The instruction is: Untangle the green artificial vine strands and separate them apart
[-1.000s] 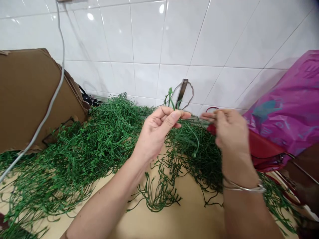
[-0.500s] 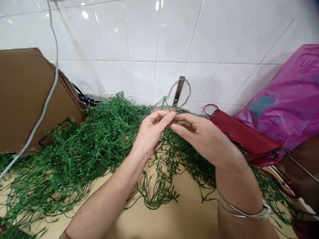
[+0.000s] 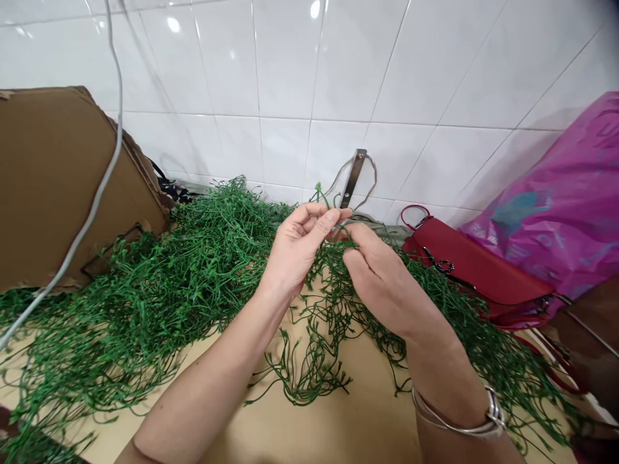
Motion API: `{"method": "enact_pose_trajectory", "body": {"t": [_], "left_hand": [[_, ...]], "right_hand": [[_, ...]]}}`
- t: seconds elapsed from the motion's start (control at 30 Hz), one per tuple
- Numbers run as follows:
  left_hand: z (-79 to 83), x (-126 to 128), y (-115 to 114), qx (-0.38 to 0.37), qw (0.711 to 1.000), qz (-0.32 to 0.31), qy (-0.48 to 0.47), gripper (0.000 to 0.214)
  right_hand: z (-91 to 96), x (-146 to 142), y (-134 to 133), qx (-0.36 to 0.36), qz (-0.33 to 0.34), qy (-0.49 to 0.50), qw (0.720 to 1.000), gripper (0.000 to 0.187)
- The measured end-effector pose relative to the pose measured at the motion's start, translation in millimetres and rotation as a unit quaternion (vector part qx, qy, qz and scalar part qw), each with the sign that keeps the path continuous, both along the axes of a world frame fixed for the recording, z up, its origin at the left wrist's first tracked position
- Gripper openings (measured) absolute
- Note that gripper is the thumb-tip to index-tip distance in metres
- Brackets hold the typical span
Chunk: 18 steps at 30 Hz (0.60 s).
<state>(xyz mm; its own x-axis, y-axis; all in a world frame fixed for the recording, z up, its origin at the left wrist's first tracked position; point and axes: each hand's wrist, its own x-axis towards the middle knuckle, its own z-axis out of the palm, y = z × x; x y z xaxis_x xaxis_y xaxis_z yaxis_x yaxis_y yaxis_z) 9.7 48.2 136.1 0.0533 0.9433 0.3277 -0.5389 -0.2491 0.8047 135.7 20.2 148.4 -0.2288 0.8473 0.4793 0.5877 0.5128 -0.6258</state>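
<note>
My left hand (image 3: 302, 248) pinches a thin green plastic plant stem (image 3: 324, 195) between thumb and fingers; its small tip sticks up above the fingertips. Close beside it, on the right, my right hand (image 3: 374, 270) has its thumb and forefinger closed on part of a green stem at the fingertips. Below both hands, loose green stems (image 3: 309, 380) lie on the tan tabletop (image 3: 271, 432). A large heap of the same stems (image 3: 193, 277) spreads to the left, and another heap (image 3: 454, 309) lies behind my right wrist.
A cardboard box (image 3: 72, 187) stands at the left, with a grey cable (image 3: 104, 177) hanging before it. At the right are a red handbag (image 3: 483, 270) and a purple plastic bag (image 3: 570, 200). A metal bracket (image 3: 354, 177) rises near the white tiled wall (image 3: 280, 77).
My right hand has drawn slightly down and away from my left fingertips, its fingers curling in more. My left hand keeps its pinch on the stem. The view has shifted slightly.
</note>
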Motion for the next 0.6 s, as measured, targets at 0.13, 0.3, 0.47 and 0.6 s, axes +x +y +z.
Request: {"method": "enact_pose_trajectory", "body": {"t": [0.13,0.3,0.47,0.6], "left_hand": [[-0.4,1,-1,0.010,1.000,-0.008,0.020,0.017],[1.2,2,1,-0.045,0.998,-0.043,-0.031,0.019],[1.4,-7,9,-0.139,0.987,-0.047,-0.073,0.012],[5.2,-13,7,-0.170,0.980,-0.071,-0.069,0.016]], "right_hand": [[1.4,1,2,-0.054,0.016,0.051,0.997,0.021],[-2.6,-1,4,-0.006,0.024,0.016,1.000,0.025],[-4.5,-2,1,0.113,0.043,-0.159,0.980,0.026],[-2.2,11,5,0.149,0.101,-0.190,0.965,0.026]]}}
